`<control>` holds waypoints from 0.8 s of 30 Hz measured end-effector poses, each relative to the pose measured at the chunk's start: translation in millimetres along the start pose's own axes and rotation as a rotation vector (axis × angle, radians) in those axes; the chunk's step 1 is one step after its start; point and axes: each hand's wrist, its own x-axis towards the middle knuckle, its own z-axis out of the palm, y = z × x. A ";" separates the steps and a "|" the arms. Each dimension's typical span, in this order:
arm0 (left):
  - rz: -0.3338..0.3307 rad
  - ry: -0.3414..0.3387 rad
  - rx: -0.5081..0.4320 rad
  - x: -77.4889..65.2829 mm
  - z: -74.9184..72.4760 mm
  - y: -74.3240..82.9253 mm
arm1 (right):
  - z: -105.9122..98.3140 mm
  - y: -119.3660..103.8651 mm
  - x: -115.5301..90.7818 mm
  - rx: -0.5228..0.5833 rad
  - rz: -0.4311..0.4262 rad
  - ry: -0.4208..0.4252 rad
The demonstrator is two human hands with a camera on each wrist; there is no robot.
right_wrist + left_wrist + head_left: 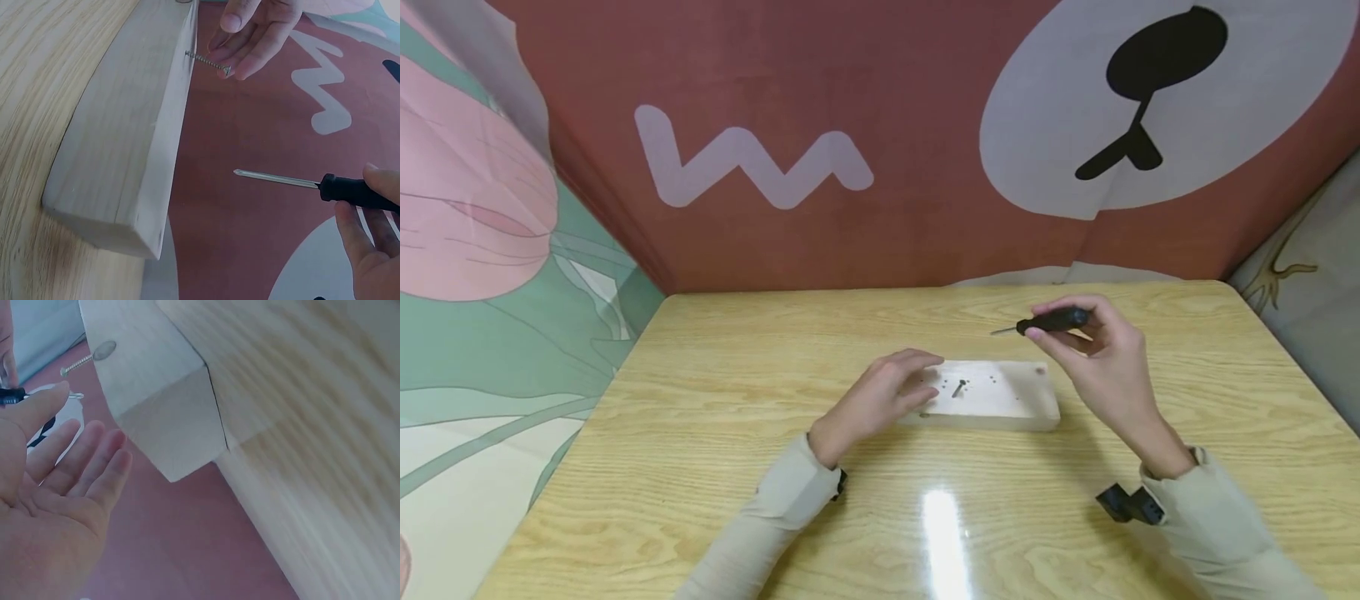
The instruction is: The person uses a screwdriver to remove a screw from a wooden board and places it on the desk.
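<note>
A pale wooden block [1018, 400] lies on the table with a screw [958, 388] standing up out of its top face. In the right wrist view the threaded shank of the screw [208, 63] shows between the block and its head. My left hand [883, 392] is over the block's left end, fingers relaxed beside the screw and holding nothing. Raised above the block's right end, my right hand [1108, 354] grips the black handle of a screwdriver [1058, 320] between thumb and fingers. The screwdriver's metal tip points left, apart from the screw [76, 365].
Several small dark holes mark the block's top face, and a knot [104, 350] shows near one end. The wood-grain table [760, 350] reaches back to a printed red cloth [820, 250]. A black wrist device [1131, 504] sits at the right cuff.
</note>
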 end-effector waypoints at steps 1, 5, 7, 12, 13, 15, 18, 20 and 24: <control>0.007 -0.001 -0.004 0.7 0.8 0.6 | -1.2 0.6 0.0 -0.014 -0.007 0.000; 0.021 -0.008 0.001 2.7 3.9 3.0 | -4.6 2.5 -0.4 -0.025 -0.014 0.005; 0.029 -0.010 0.009 4.1 5.4 3.8 | -6.0 3.0 -0.6 -0.032 -0.025 0.009; 0.047 -0.010 0.010 8.0 10.0 4.7 | -9.7 3.7 -1.3 -0.051 -0.036 0.011; 0.049 -0.010 0.014 8.6 10.9 5.1 | -10.3 3.7 -1.6 -0.056 -0.039 0.009; 0.056 -0.007 0.023 9.8 12.7 5.6 | -11.4 3.7 -2.1 -0.063 -0.043 0.005; 0.070 0.004 0.049 11.8 15.4 6.5 | -12.6 3.5 -3.1 -0.072 -0.044 0.002; 0.075 0.010 0.054 12.7 17.2 7.3 | -13.4 3.6 -3.5 -0.079 -0.042 0.003; 0.077 0.017 0.064 14.1 20.4 8.8 | -14.9 4.3 -4.1 -0.081 -0.039 0.008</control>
